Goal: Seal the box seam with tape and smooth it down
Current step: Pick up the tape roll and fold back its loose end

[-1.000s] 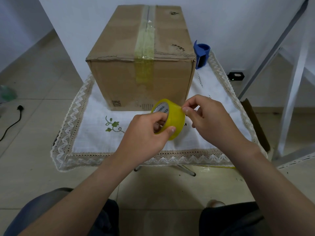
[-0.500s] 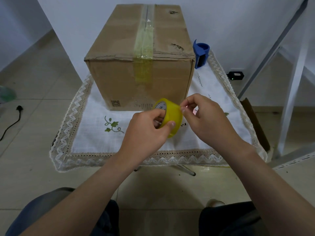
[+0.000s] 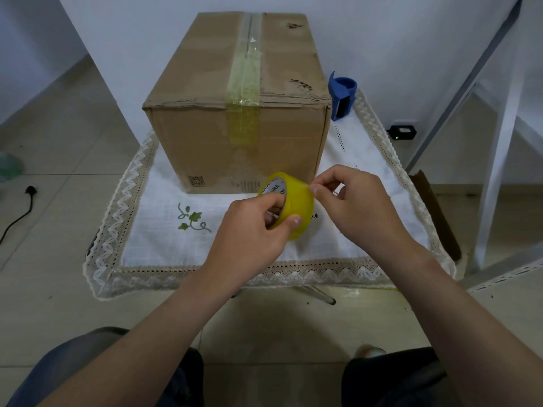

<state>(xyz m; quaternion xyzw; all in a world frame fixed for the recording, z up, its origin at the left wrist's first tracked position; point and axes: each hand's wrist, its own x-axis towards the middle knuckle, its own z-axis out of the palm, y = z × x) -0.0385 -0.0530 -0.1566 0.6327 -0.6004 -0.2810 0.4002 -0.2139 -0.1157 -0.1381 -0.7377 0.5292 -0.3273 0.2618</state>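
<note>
Yellow tape roll (image 3: 293, 205), core facing upper-left, gripped by left hand (image 3: 249, 233); right hand (image 3: 352, 207) pinches its edge.

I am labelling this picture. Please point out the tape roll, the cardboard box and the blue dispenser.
tape roll (image 3: 298, 201), head view, yellow outer band.
cardboard box (image 3: 194, 142), head view, bare front face.
blue dispenser (image 3: 342, 95), head view, its body.

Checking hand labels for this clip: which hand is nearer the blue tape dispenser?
Right. The right hand is in front of the blue tape dispenser, picking at the tape roll; the left hand holds the roll farther left.
</note>
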